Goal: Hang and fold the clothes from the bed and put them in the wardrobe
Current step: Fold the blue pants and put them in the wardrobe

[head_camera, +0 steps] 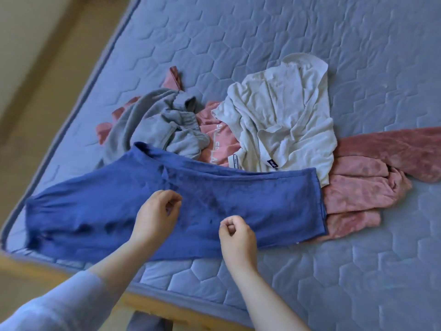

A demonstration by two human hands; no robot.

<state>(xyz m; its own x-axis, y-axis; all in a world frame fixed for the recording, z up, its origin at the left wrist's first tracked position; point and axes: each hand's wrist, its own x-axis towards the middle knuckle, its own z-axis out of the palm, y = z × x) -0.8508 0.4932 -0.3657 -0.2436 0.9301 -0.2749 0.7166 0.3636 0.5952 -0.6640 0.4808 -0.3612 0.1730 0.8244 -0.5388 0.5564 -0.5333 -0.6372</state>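
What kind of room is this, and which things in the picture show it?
Most likely a bedroom. A quilted blue mattress lies on a wooden bed frame, and loose clothes lie on it, among them blue trousers and a white shirt.

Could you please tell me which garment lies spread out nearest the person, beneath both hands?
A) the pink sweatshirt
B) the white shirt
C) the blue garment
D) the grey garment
C: the blue garment lies spread along the near edge of the bed, with the left hand and the right hand over it.
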